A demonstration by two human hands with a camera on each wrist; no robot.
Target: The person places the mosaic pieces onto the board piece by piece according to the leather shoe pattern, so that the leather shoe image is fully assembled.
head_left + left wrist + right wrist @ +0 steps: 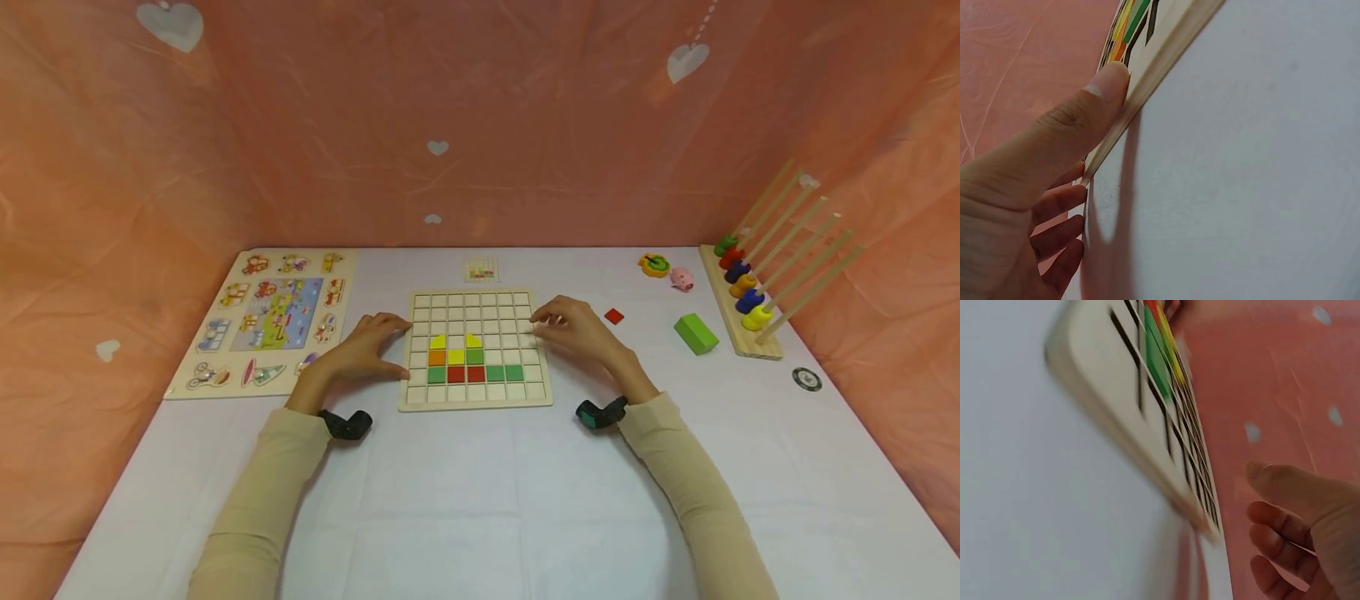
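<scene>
A square wooden grid board lies flat on the white table. In its cells sit red tiles, green tiles, an orange tile and yellow pieces. My left hand is at the board's left edge, thumb and fingers spread apart; the left wrist view has the thumb against the rim. At the right edge, my right hand hovers with fingers loosely bent. Nothing shows between its thumb and fingers in the right wrist view. Right of that hand lies a loose red tile.
A small pattern card lies behind the board. A picture puzzle is on the left. Toward the right are a green block, a pig figure, an orange and green toy, a peg rack and a round chip.
</scene>
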